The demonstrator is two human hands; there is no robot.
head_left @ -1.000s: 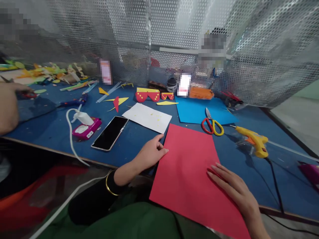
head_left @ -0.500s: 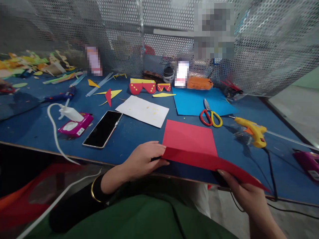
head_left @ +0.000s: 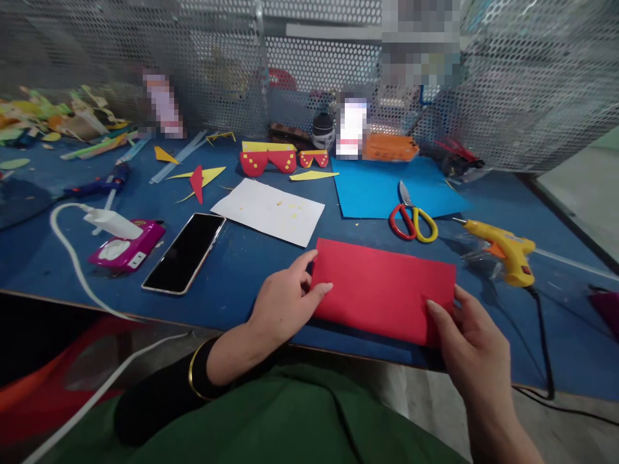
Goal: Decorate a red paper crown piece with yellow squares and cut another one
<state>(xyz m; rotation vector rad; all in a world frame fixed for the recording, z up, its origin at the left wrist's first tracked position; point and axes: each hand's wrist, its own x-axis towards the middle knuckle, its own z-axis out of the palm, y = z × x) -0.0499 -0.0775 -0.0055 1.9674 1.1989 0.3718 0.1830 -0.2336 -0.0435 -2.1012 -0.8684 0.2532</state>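
A red paper sheet (head_left: 382,287), folded in half, lies near the front edge of the blue table (head_left: 251,264). My left hand (head_left: 285,303) pinches its left edge with thumb and fingers. My right hand (head_left: 471,351) grips its lower right corner, thumb on top. A gold bangle sits on my left wrist.
Red-and-yellow scissors (head_left: 412,219) and a yellow glue gun (head_left: 505,248) lie right of the fold. A blue sheet (head_left: 387,187), a white sheet (head_left: 268,209), a black phone (head_left: 185,251), a pink box (head_left: 126,241) with a white charger, and paper cut-outs (head_left: 268,158) fill the far side. Perforated metal screens stand behind.
The flat red sheet's near half was lifted by both hands and folded over onto the far half. It now lies doubled, with both hands still on its edges.
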